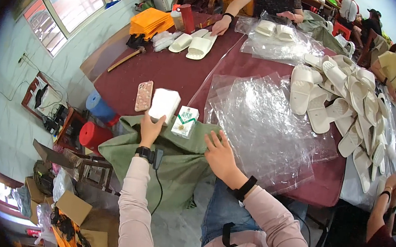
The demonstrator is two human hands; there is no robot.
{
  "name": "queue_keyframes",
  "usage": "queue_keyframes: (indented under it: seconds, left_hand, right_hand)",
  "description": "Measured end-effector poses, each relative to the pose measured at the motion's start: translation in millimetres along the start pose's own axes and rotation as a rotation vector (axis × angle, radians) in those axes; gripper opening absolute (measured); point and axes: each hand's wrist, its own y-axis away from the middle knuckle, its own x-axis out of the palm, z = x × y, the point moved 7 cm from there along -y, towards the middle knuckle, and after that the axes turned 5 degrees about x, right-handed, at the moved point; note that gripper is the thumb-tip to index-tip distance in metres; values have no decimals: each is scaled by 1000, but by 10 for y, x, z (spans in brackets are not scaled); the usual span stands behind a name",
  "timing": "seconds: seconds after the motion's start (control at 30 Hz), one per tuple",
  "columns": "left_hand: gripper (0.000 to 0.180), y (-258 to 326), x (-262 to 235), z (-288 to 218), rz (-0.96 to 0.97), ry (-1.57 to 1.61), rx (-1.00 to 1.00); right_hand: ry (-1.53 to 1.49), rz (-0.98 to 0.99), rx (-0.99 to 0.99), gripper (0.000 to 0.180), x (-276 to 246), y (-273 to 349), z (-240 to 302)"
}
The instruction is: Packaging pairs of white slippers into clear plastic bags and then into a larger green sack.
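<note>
My left hand (pixel 151 130) grips the near edge of a white block-shaped stack (pixel 165 103), probably paper, with the thumb on its near corner. Just right of that stack stands a white and green carton (pixel 185 122). A pink patterned phone (pixel 144 96) lies to its left. My right hand (pixel 222 156) is spread open, palm down, at the near table edge. Its fingertips touch or hover by the green cloth (pixel 176 145) and the clear plastic bags (pixel 266 126); which one they touch is hard to tell. Nothing is in the right hand.
Piled cream slippers (pixel 347 99) cover the table's right side. Opposite, a person's hand (pixel 221 26) touches a slipper pair (pixel 199 45); another pair (pixel 275 31) lies on plastic. A hammer (pixel 126 59) and orange bags (pixel 150 23) are far left. Another person's hands (pixel 391 187) work at right.
</note>
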Motion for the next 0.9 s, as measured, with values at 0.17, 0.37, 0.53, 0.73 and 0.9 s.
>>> queue_keyframes:
  seconds: [0.17,0.37,0.53,0.73,0.9]
  left_hand:
    - [64,121,109,-283,109,105,-53]
    - [66,24,156,-207,121,6,67]
    - [66,-170,228,-136,150,-36,133]
    - [71,-310,230,-124,225,174,78]
    - [75,-325,256,-1,281,189,22]
  right_hand:
    - [30,58,6,15,-21,14,18]
    - [31,53,-9,16,-5,-10,68]
    - [-2,67,-4,15,-21,-46,83]
    - [-11,52,-2,15,-5,-50,96]
    - [-1,63,24,15,44,-27,54]
